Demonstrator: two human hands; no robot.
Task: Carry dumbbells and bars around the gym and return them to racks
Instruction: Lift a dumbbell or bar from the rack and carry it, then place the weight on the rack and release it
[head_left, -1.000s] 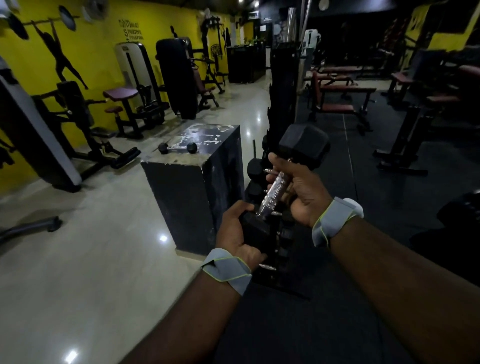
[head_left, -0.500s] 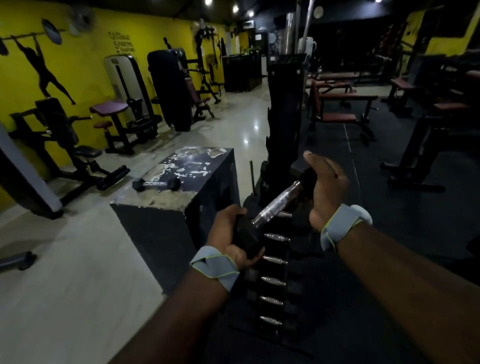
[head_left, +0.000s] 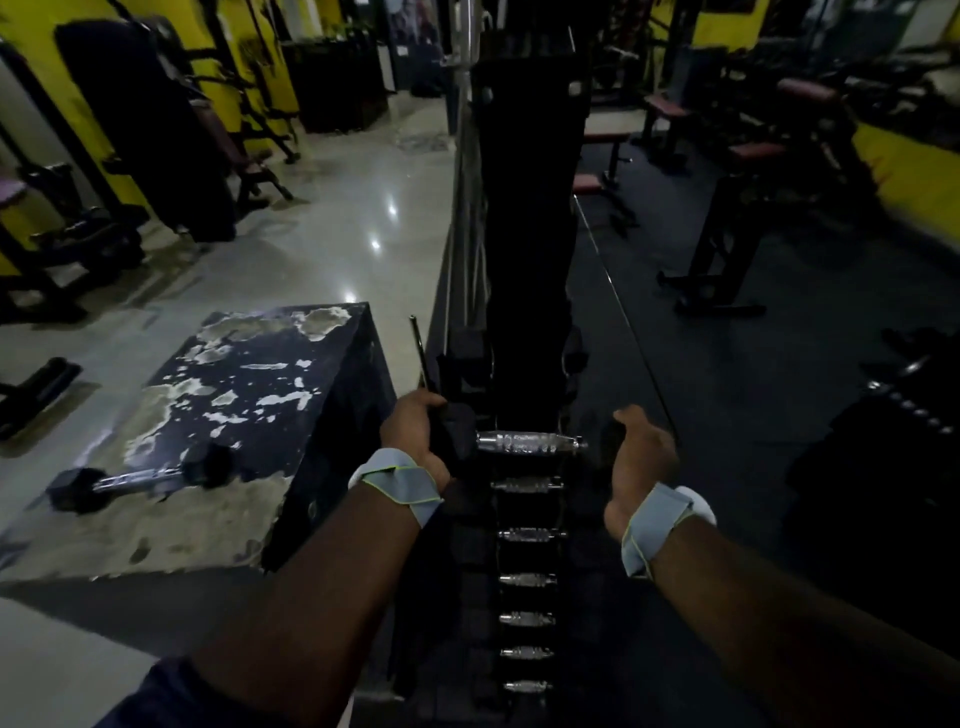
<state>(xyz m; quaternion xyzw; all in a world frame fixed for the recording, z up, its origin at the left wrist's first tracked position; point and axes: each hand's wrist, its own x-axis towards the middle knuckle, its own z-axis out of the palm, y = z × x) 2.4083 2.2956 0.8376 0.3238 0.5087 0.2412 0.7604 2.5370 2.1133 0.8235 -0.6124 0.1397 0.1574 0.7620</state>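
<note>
A black hex dumbbell with a chrome handle (head_left: 530, 442) lies level across the top of a tall black vertical dumbbell rack (head_left: 524, 249). My left hand (head_left: 415, 434) grips its left head. My right hand (head_left: 641, 457) cups the right head, which is mostly hidden in the dark. Below it, several more chrome handles (head_left: 527, 577) sit in the rack's slots, one under another.
A worn black plyo box (head_left: 244, 415) stands at left with a small dumbbell (head_left: 140, 478) on its top. A thin bar (head_left: 420, 353) leans beside the rack. Weight machines line the yellow wall at left; benches fill the dark right side.
The dumbbell went from tilted to level and lower, at the rack's top slot. My hands moved out to its two heads. I stepped closer to the rack.
</note>
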